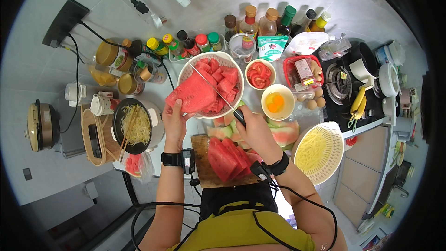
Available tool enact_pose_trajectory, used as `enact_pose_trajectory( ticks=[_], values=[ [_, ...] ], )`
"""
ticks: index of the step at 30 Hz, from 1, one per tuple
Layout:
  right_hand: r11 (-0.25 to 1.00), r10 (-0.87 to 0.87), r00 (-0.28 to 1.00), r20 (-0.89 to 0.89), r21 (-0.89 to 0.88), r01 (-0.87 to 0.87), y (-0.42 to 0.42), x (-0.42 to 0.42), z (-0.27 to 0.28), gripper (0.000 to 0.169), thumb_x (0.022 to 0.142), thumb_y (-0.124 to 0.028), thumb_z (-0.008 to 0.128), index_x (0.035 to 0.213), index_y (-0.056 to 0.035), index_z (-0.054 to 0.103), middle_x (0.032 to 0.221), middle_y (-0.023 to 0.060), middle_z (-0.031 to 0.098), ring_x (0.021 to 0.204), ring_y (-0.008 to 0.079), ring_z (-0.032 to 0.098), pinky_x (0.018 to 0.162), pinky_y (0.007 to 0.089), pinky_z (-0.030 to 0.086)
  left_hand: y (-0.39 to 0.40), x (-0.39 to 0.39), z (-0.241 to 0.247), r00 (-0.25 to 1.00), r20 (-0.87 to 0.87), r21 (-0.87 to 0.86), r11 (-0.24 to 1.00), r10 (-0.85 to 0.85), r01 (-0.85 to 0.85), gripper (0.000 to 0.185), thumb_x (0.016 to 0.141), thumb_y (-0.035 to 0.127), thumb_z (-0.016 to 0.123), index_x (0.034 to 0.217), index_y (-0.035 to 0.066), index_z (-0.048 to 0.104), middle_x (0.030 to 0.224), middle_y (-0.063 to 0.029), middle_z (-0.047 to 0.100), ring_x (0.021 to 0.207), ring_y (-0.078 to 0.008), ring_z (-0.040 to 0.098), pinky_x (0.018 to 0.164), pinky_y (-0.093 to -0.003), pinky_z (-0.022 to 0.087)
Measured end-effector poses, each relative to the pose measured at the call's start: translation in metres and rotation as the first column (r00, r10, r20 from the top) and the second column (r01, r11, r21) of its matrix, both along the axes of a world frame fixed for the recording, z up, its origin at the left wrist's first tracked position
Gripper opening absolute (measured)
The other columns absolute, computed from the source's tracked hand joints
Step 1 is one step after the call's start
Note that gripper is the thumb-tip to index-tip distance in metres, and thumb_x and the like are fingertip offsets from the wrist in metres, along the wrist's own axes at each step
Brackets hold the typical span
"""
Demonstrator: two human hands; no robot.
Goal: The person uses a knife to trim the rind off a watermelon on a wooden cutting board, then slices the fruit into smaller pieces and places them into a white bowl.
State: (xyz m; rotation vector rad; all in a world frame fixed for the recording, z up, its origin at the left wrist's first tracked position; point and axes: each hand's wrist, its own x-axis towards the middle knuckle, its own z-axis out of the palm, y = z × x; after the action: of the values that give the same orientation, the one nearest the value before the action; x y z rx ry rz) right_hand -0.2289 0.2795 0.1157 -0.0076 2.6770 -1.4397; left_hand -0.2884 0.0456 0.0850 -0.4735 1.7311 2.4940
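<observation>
With my left hand (175, 120) I hold a large rindless watermelon slice (193, 92) over a cream colander (237, 65) of watermelon chunks (228, 81). My right hand (257, 129) is closed around the black handle of a kitchen knife (214, 88), whose blade crosses the slice's right side. Below, thick red watermelon slices (226, 158) lie on a wooden cutting board (204, 177). Watermelon rinds (285, 133) are piled behind and right of the board. Whether the blade has cut into the slice I cannot tell.
Right of the colander stand a bowl of tomato wedges (259, 74), a bowl of cracked eggs (277, 102) and a basket of yellow shreds (315, 150). A pot of bean sprouts (136, 125) with chopsticks is at left. Seasoning bottles (249, 22) line the wall; a gas stove (338, 83) is at right.
</observation>
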Motion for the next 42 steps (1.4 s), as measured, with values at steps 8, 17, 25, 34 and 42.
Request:
enact_pose_trajectory(
  ticks=[8,17,25,34,42],
  values=[
    [0.996,0.036,0.999,-0.001,-0.085,-0.036,-0.001,-0.015,0.002,0.025,0.083,-0.007,0.060,0.106,-0.0007,0.050,0.073,0.0234,0.061,0.071,0.0444,0.059,0.062,0.0483,0.046,-0.003,-0.001,-0.004,0.990,-0.130,-0.178,0.982,0.044,-0.067,0.025,0.093,0.015,0.060,0.115,0.002,0.053,0.111,-0.0098,0.063,0.096,-0.0191,0.065,0.076,-0.0366,0.059],
    [0.993,-0.017,0.999,0.039,-0.117,0.021,0.004,-0.008,0.029,0.022,0.086,-0.010,0.061,0.102,-0.0004,0.051,0.067,0.0217,0.057,0.064,0.0420,0.058,0.055,0.0422,0.043,-0.013,-0.014,0.017,0.962,-0.273,-0.316,0.946,-0.022,-0.068,0.026,0.090,0.009,0.064,0.111,-0.001,0.053,0.106,-0.0086,0.064,0.092,-0.0127,0.063,0.076,-0.0267,0.056],
    [0.992,0.072,0.997,0.019,-0.103,-0.070,0.005,-0.003,0.030,0.023,0.085,-0.009,0.060,0.103,0.0003,0.050,0.073,0.0234,0.059,0.068,0.0427,0.059,0.058,0.0434,0.045,-0.008,-0.033,0.061,0.967,-0.119,-0.452,0.880,-0.224,0.148,0.026,0.090,0.012,0.065,0.109,-0.002,0.056,0.098,-0.0060,0.066,0.088,-0.0099,0.062,0.073,-0.0247,0.053],
    [0.997,0.073,0.995,0.073,-0.002,-0.073,0.001,-0.024,0.024,0.026,0.084,-0.010,0.059,0.106,0.0007,0.050,0.078,0.0259,0.062,0.076,0.0445,0.061,0.065,0.0505,0.048,0.009,-0.041,0.069,0.910,-0.193,-0.732,0.672,-0.366,0.115,0.028,0.086,0.012,0.069,0.105,-0.004,0.056,0.089,-0.0103,0.068,0.078,-0.0124,0.063,0.068,-0.0264,0.051],
    [0.990,0.138,0.960,0.243,-0.026,-0.136,-0.014,-0.066,0.012,0.020,0.082,-0.009,0.056,0.095,0.0050,0.050,0.081,0.0275,0.062,0.081,0.0439,0.062,0.072,0.0509,0.050,0.028,-0.034,0.076,0.891,-0.114,-0.912,0.402,-0.440,0.082,0.031,0.083,0.017,0.072,0.101,-0.003,0.056,0.079,-0.0171,0.067,0.068,-0.0234,0.065,0.063,-0.0313,0.050]
  ],
)
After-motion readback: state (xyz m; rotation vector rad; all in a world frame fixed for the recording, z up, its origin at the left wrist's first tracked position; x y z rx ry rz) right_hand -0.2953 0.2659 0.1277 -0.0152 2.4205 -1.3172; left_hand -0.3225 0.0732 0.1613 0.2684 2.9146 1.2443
